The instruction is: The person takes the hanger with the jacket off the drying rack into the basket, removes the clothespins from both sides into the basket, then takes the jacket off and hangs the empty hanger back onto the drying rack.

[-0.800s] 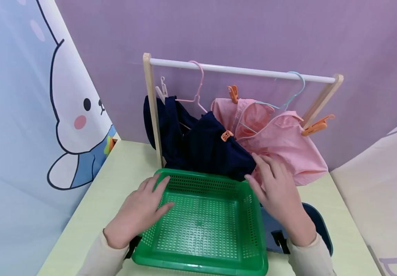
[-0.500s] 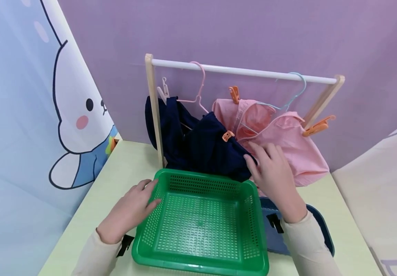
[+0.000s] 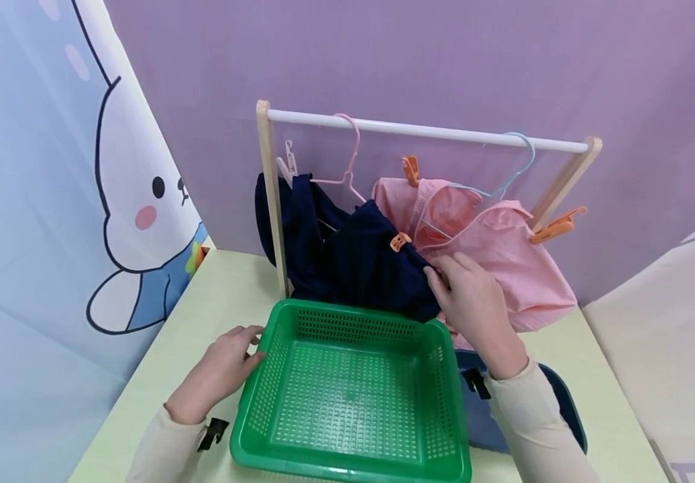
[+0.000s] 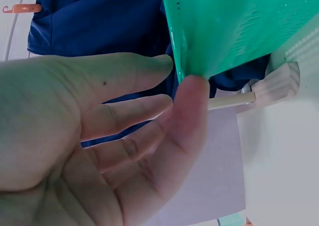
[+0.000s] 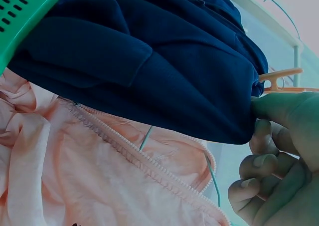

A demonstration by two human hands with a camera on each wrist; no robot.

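A navy jacket (image 3: pixel 359 261) hangs from a pink hanger (image 3: pixel 350 151), with an orange clothespin (image 3: pixel 400 241) on its right side and a pale one (image 3: pixel 288 164) on its left. My right hand (image 3: pixel 474 302) pinches the navy jacket's right edge between thumb and index finger, below the orange clothespin. Its other fingers are curled in the right wrist view. Beside the green basket's (image 3: pixel 347 463) left rim is my left hand (image 3: pixel 221 369), fingers loosely bent. Thumb and fingertip lie close to that rim in the left wrist view; whether they touch it is unclear.
A pink jacket (image 3: pixel 504 268) with orange clothespins hangs at right from a light blue hanger (image 3: pixel 522 161). The rack's white rail (image 3: pixel 432 131) spans two wooden posts. A dark blue tray (image 3: pixel 486 416) lies right of the basket, partly behind my right forearm.
My left hand has drawn left from over the basket to its rim. My right hand has moved slightly left and taken hold of the navy jacket's edge.
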